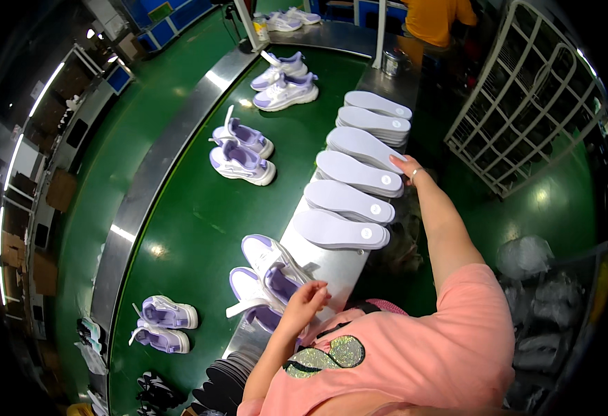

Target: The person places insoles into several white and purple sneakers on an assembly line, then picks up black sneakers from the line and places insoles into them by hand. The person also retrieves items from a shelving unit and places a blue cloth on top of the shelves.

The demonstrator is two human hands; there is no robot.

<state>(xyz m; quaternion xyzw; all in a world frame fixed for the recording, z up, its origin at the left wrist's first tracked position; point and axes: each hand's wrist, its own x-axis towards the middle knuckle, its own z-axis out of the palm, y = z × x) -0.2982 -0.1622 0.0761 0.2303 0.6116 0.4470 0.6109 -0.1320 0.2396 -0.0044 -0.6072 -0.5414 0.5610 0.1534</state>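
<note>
My right hand [408,168] reaches out to the far right and grips the near end of a pale grey insole [363,144]. Its thumb lies on top, and the other fingers are partly hidden beneath. Similar insoles lie in several stacks along the metal ledge, among them one stack [339,229] close to my body. My left hand [307,304] is curled closed beside a pair of white and lilac sneakers [266,253] at the ledge, with nothing visible in it. Whether it touches the rear shoe, I cannot tell.
More white and lilac sneakers [241,152] stand in pairs on the green belt [193,229]. Dark insoles [224,381] are stacked at the lower left. A white wire cage [526,97] stands at right, and a person in yellow [434,21] sits beyond the ledge.
</note>
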